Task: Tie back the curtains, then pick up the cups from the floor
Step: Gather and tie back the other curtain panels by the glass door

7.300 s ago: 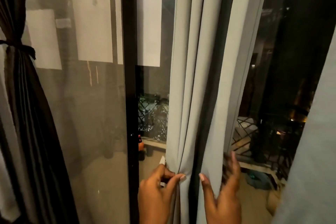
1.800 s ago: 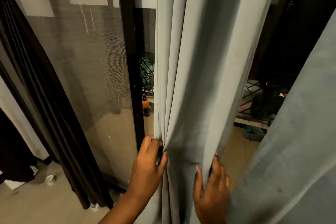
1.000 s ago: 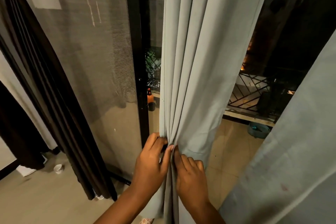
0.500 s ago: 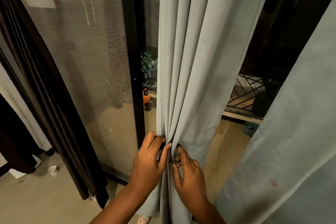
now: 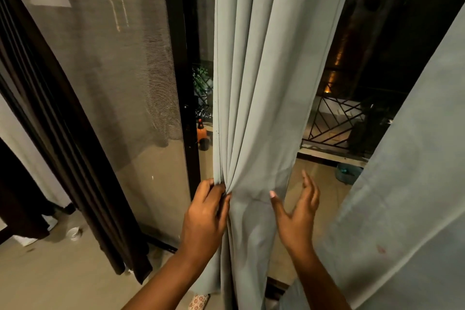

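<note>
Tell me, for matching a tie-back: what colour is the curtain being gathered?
Pale grey-green curtain, head view.

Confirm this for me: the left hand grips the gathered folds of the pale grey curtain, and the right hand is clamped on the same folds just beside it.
Not quite. The left hand does grip the gathered folds of the pale grey fabric curtain, but the right hand is not clamped on them. The head view shows it open, fingers spread, at the curtain's right edge with only the thumb against the cloth.

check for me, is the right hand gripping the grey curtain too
No, the right hand is open with fingers spread beside the grey curtain, while only the left hand grips its gathered folds.
</note>
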